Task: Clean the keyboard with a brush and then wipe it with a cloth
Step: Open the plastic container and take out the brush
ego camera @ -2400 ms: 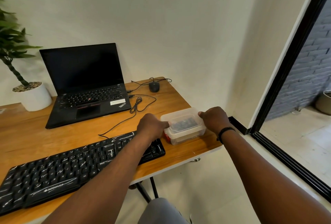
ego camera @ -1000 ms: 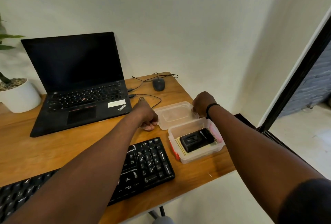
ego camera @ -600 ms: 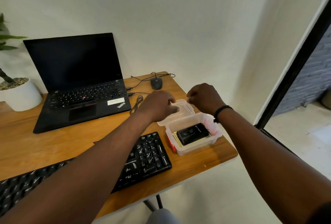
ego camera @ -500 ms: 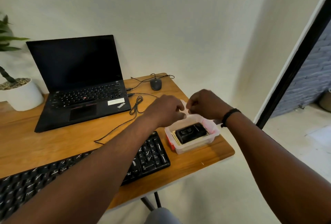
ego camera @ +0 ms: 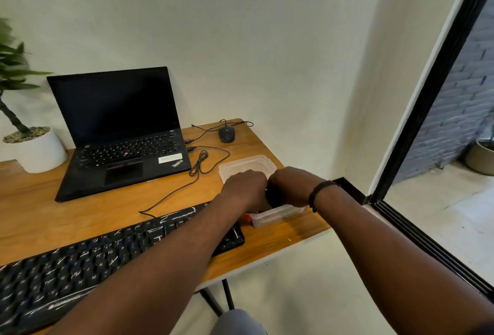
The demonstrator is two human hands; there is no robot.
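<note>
The black keyboard lies along the front of the wooden desk; my left forearm crosses its right end. To its right stands a clear plastic box, open, with its lid flat on the desk just behind. Both hands are down over the box. My right hand curls round a black case at the box's mouth. My left hand reaches in beside it, fingers hidden. No brush or cloth shows.
An open black laptop sits at the back, with a mouse and loose cables to its right. A white plant pot stands at the far left. The desk's right edge lies just past the box; a black door frame stands to the right.
The lid came off the box and now lies on the desk behind it. Both hands left the lid and dropped into the open box, onto the black case.
</note>
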